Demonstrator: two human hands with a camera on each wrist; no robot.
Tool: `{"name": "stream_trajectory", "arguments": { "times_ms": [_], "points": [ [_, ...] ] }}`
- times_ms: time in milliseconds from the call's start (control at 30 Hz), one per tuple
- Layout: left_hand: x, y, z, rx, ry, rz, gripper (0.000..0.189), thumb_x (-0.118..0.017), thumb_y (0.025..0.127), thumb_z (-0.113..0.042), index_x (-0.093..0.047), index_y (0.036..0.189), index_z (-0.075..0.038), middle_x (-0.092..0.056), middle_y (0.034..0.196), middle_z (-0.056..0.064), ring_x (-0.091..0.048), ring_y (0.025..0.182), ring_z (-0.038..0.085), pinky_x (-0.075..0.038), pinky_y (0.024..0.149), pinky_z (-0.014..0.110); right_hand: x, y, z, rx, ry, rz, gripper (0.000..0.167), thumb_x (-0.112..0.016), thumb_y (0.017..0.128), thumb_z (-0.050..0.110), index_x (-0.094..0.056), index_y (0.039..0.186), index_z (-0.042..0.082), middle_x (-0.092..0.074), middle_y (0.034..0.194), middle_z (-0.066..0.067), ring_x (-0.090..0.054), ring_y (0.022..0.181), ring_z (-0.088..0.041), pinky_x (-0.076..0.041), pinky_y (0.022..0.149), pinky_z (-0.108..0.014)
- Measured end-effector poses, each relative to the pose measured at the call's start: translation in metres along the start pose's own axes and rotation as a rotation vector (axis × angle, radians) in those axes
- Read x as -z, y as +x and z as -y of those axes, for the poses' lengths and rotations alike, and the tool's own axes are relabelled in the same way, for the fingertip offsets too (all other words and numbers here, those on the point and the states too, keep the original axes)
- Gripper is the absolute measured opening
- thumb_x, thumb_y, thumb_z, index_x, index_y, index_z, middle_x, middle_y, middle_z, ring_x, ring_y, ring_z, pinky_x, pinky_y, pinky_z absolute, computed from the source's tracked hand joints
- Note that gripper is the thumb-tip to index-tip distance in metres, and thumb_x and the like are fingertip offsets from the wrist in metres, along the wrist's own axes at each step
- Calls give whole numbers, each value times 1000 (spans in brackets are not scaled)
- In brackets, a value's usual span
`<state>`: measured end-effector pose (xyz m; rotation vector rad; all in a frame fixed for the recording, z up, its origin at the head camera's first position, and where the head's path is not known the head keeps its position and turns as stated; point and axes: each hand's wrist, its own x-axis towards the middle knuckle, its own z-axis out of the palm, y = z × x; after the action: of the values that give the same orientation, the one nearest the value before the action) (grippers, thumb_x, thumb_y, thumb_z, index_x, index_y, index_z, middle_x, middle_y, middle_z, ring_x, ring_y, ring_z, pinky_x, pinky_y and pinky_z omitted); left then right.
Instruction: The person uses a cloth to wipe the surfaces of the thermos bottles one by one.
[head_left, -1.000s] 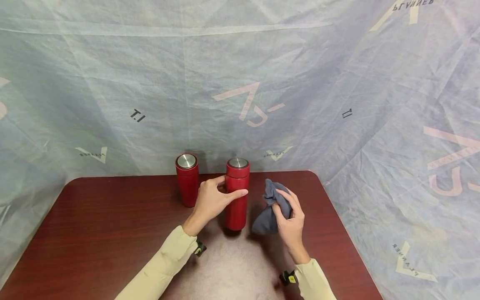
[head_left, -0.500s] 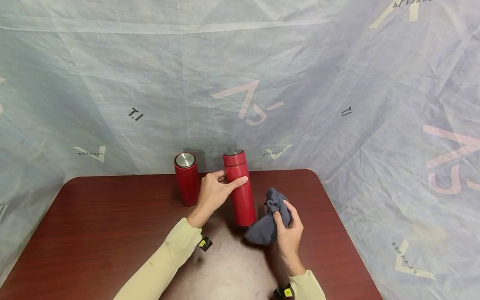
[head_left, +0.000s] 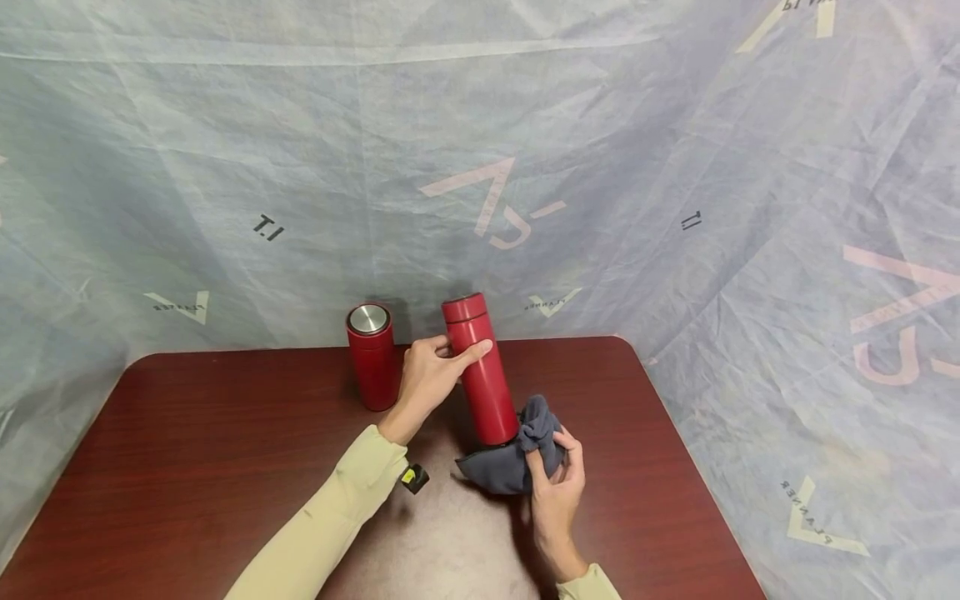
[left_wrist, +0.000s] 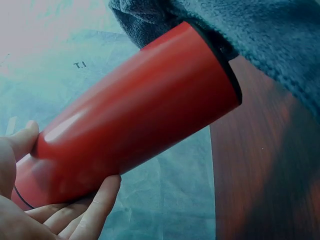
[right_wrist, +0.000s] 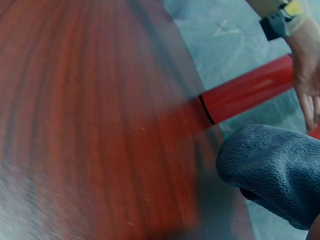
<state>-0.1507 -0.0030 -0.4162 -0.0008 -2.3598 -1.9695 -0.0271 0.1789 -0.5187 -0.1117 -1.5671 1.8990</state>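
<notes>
My left hand (head_left: 431,371) grips a red thermos flask (head_left: 483,379) around its upper part, thumb across the front. The flask is tilted, its top leaning left and its base toward the right. In the left wrist view the fingers (left_wrist: 102,205) wrap the lid end, and the dark-rimmed base points up and right. A bunched grey-blue cloth (head_left: 498,471) is pinched between thumb and fingers of my right hand (head_left: 558,500). Part of the cloth spreads beneath the flask's base, right at its lower edge. The flask's bottom face is hidden behind the cloth in the head view.
Left of the held flask, a second red thermos flask (head_left: 372,358) with a silver lid top stands upright near the back of the reddish-brown table (head_left: 225,467). Grey fabric sheeting (head_left: 360,167) hangs behind the table and along its sides.
The held flask has gone from upright to tilted and lifted slightly, its base swinging right. My right hand has brought the cloth left and down, under the base.
</notes>
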Motion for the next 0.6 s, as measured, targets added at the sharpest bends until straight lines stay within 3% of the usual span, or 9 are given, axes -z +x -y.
{"name": "stream_trajectory", "arguments": {
  "times_ms": [233, 433, 600],
  "points": [
    [-1, -1, -2, 22, -18, -5, 55, -89, 82, -59, -82, 104, -10, -81, 87, 5, -77, 70, 19, -65, 73, 50, -5, -13, -5, 93, 44, 60, 40, -71, 83, -28, -51, 117, -24, -52, 140, -23, -63, 128, -19, -52, 106, -24],
    [0, -2, -5, 29, -21, -7, 56, -88, 83, -60, -82, 105, -10, -81, 90, 5, -78, 73, 19, -66, 68, 39, -8, -15, -6, 129, 4, 105, 40, -75, 81, -27, -55, 115, -19, -47, 142, -26, -59, 131, -22, -48, 111, -24],
    [1, -3, -6, 31, -48, -3, 56, -88, 84, -59, -81, 108, -9, -82, 93, 7, -79, 75, 20, -66, 68, 36, -8, -10, -7, 215, -49, 134, 40, -76, 81, -26, -58, 115, -16, -45, 142, -34, -58, 130, -25, -46, 112, -23]
  ]
}}
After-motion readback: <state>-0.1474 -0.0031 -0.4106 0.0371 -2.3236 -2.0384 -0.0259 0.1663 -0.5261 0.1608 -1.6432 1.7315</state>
